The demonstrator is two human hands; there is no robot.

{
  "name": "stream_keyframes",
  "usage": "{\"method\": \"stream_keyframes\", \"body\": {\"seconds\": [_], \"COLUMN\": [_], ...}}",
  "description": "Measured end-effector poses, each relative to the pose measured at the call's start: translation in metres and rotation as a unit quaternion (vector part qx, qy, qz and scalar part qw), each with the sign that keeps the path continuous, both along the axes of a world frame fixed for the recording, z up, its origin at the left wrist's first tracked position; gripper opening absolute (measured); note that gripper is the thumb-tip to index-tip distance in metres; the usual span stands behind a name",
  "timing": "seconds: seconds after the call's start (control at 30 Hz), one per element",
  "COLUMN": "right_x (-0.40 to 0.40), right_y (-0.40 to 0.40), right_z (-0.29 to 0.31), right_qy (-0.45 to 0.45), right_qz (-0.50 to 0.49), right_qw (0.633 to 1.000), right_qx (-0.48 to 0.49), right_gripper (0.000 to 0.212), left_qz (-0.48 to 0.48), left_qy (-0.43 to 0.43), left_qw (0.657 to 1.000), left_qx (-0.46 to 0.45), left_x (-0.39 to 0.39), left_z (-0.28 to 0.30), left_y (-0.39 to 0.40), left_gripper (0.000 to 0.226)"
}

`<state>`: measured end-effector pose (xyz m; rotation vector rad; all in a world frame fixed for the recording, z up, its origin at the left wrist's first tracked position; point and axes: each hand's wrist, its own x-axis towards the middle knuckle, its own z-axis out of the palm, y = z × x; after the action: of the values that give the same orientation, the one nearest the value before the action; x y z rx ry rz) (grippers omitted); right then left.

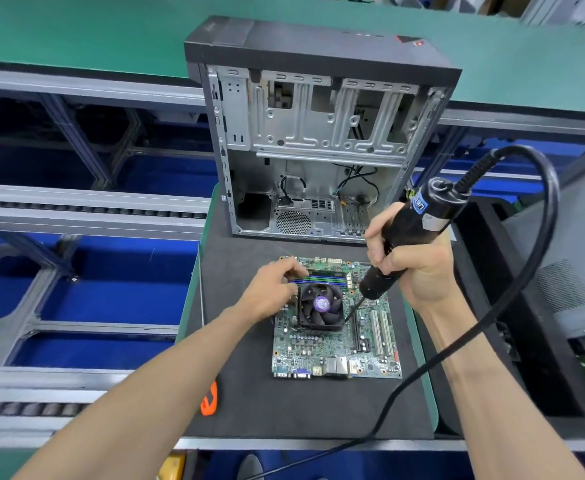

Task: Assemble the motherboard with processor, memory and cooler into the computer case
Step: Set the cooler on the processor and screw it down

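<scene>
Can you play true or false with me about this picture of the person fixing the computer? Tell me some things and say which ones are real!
1. The right hand grips a black electric screwdriver. True.
2. The motherboard is already inside the computer case. False: it lies on the dark mat in front of the open case.
3. The screwdriver's tip points down at the right side of the cooler fan. True.
4. The left hand holds a hammer. False: it holds no tool and rests at the fan's left edge.
5. The case's side is closed. False: it is open, showing bare metal and loose cables.
</scene>
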<state>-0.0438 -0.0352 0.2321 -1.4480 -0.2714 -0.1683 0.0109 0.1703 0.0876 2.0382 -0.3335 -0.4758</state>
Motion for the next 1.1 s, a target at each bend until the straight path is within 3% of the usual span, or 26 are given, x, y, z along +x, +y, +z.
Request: {"method": "stream_keyframes", "body": {"seconds": [0.17,0.5,0.77,1.1], "right_x": [-0.002,0.028,0.043,0.045], "right_y": [0.003,0.031,0.064,0.069], "right_z": [0.007,0.041,0.012,0.009], "right_qy": [0.014,-0.058,-0.025,-0.018], "right_qz": [-0.026,-0.054,-0.070,-0.070], "right_qw": [1.000,0.989,0.993,0.995], "right_qx": [-0.001,0.121,0.087,0.067], "right_gripper": [0.038,0.027,0.030,0.032], "left_qz": [0.009,0.046,0.067,0.061], "left_qy": [-0.016,-0.007,-0.018,-0.038], "left_qw": [0.999,0.998,0.997,0.997], "left_qx": [0.042,-0.035,-0.038,-0.021], "left_x": [-0.010,-0.008,-0.006,-0.007], "left_z": [-0.021,-0.033,-0.040,-0.039], "left_y": [0.013,0.018,0.015,0.016], "left_gripper": [0.024,0.016,0.031,0.017]}}
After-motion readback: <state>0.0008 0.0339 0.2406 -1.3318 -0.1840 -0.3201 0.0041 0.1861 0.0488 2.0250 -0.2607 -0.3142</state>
